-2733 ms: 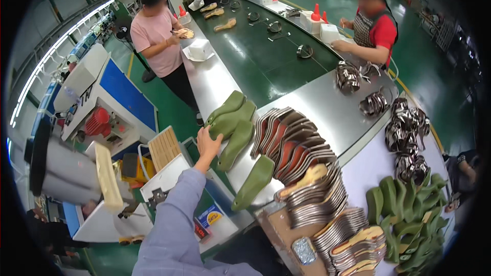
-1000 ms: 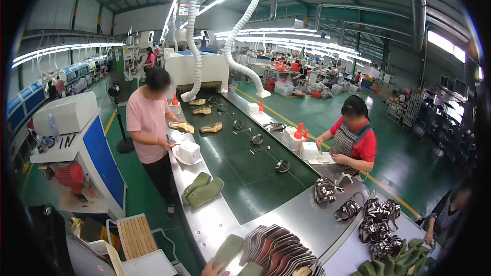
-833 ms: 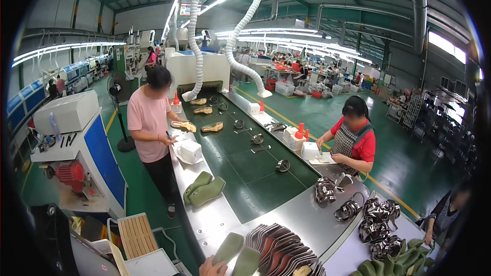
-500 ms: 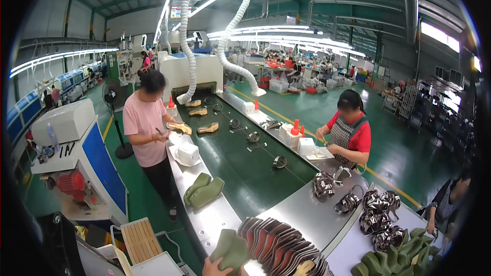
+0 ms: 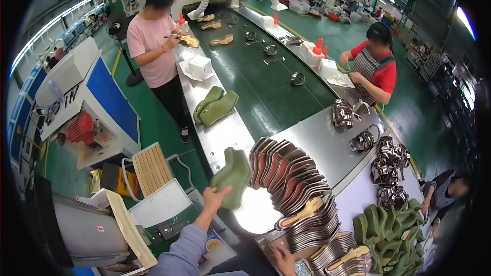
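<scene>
My left hand (image 5: 217, 198) grips a green shoe last (image 5: 233, 176) by its lower side, over the near end of the metal ledge. The thumb lies over the last and the other fingers are partly hidden. At the lower edge, my right hand (image 5: 283, 259) rests beside the long fanned row of brown, shiny-edged insoles (image 5: 291, 174), its fingers apart and nothing visible in it. Farther up the ledge lies a pair of green shoe lasts (image 5: 217, 106).
A green conveyor belt (image 5: 261, 92) carries lasts and metallic straps. Two people work along its sides. Metallic shoe uppers (image 5: 388, 168) and piled green lasts (image 5: 391, 232) lie on the right-hand table. A slatted stool (image 5: 152, 164) stands at the left.
The view has tilted down and come closer to the near end. My left hand still holds the green last, now with my sleeve in sight. My right hand now shows beside the insoles.
</scene>
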The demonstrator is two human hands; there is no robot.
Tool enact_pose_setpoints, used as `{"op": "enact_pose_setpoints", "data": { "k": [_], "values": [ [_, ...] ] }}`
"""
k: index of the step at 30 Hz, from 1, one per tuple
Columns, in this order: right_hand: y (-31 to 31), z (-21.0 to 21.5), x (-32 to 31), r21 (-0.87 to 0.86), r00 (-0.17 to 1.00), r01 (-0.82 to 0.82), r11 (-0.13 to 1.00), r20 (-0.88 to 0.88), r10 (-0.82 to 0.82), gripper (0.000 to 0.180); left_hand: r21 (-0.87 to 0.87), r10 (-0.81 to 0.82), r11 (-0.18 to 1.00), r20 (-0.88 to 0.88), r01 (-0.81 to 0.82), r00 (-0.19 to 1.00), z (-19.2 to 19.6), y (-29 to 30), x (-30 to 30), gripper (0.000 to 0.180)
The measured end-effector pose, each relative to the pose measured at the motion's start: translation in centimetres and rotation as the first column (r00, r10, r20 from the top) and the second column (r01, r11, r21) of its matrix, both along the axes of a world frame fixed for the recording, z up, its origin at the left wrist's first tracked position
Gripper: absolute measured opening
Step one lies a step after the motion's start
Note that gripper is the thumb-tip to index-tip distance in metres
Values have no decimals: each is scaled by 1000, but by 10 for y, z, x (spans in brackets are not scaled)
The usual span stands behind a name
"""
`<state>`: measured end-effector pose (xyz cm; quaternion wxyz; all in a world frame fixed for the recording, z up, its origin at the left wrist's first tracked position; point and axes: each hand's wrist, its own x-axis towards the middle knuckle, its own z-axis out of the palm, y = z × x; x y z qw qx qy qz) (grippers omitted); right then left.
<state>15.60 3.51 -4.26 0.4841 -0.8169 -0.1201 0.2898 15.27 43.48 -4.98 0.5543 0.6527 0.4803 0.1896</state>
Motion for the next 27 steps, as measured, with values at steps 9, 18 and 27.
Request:
{"op": "enact_pose_setpoints", "data": {
  "k": [9, 18, 27],
  "values": [
    [-91, 15, -66, -406, 956, 244, 881, -50, -288, 46, 60, 138, 987, 119, -146, 983, 39, 102, 86, 62],
    [-98, 27, -89, -413, 972, 232, 881, 123, -198, 39, 668, 152, 734, -340, 125, 928, -10, 145, 142, 50],
    [-112, -13, -102, -313, 905, 366, 876, -98, -413, 39, 92, -58, 993, -140, 71, 988, -79, 28, 166, 54]
  ]
}}
